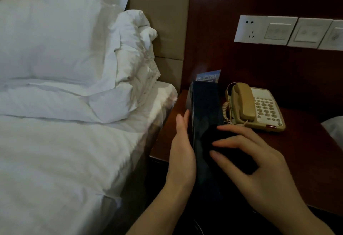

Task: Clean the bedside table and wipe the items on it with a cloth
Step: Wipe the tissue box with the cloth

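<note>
A dark reddish wooden bedside table (306, 151) stands beside the bed. Over its front left part my left hand (182, 147) holds a long, flat dark folder (206, 104) by its left edge. My right hand (259, 160) presses a dark cloth (232, 153) against the folder's face, fingers curled over the cloth. A blue printed card (209, 75) sticks up behind the folder's far end. A beige corded telephone (258, 106) with a white keypad sits on the table to the right of the folder.
A bed with white sheets (74, 160) and stacked white pillows (61, 52) fills the left side. White wall sockets and switches (289, 30) are mounted on the dark wood panel behind the table. Another white fabric edge (334, 127) shows at far right.
</note>
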Action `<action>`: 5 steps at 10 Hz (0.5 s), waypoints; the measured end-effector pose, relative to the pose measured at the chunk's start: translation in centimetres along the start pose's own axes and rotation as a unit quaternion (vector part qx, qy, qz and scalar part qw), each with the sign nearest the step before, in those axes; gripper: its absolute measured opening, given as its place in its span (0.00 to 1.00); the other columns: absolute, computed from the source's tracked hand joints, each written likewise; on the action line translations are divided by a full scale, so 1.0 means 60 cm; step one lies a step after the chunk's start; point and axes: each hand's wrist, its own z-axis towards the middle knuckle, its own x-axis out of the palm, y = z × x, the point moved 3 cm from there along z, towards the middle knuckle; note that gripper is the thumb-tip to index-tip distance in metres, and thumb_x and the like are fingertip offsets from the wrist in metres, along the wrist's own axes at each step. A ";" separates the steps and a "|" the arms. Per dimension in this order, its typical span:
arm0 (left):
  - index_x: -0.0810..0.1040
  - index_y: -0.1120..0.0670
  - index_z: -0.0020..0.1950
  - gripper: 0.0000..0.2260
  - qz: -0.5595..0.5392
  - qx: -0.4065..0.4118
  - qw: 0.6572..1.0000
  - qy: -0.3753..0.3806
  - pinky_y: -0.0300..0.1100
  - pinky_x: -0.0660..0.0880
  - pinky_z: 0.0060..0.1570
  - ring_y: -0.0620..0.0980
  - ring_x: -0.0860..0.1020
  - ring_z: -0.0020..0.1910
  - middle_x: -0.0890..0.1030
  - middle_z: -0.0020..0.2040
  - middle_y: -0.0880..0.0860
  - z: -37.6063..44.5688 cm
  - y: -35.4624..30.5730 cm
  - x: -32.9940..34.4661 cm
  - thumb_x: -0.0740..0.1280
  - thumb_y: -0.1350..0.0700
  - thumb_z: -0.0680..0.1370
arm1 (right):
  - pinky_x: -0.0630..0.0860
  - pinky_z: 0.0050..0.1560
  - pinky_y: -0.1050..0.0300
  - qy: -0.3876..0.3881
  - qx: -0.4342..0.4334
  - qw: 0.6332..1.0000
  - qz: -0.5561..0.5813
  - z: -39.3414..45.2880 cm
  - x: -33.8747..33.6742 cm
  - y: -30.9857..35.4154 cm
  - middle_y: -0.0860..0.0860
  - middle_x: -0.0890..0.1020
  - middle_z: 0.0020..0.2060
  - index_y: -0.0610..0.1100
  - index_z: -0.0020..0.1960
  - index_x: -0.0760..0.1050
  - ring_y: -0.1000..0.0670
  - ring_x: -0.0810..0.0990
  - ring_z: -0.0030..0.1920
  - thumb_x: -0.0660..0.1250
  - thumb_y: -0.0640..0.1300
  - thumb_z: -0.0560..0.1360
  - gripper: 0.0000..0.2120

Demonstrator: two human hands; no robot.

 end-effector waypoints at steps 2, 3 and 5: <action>0.61 0.49 0.80 0.49 0.015 0.033 0.999 0.007 0.52 0.63 0.76 0.52 0.65 0.77 0.67 0.78 0.53 -0.008 -0.023 -0.010 0.50 0.29 0.61 | 0.76 0.55 0.64 0.129 -0.072 0.986 -0.074 0.002 0.011 0.035 0.72 0.73 0.63 0.65 0.49 0.78 0.69 0.73 0.63 0.65 0.63 0.73 0.07; 0.58 0.50 0.80 0.58 0.058 0.055 0.996 0.030 0.49 0.61 0.77 0.50 0.63 0.78 0.65 0.79 0.52 -0.014 -0.029 -0.005 0.52 0.18 0.56 | 0.73 0.58 0.59 0.067 -0.028 0.997 -0.041 0.030 0.013 0.018 0.72 0.74 0.62 0.63 0.50 0.79 0.67 0.73 0.64 0.65 0.62 0.73 0.09; 0.62 0.48 0.78 0.45 0.042 0.024 0.999 0.002 0.47 0.62 0.77 0.48 0.64 0.78 0.68 0.77 0.50 -0.016 -0.016 -0.010 0.49 0.30 0.63 | 0.69 0.55 0.67 0.064 -0.035 0.991 -0.110 0.048 0.023 0.020 0.70 0.71 0.65 0.62 0.52 0.77 0.68 0.70 0.63 0.66 0.58 0.73 0.08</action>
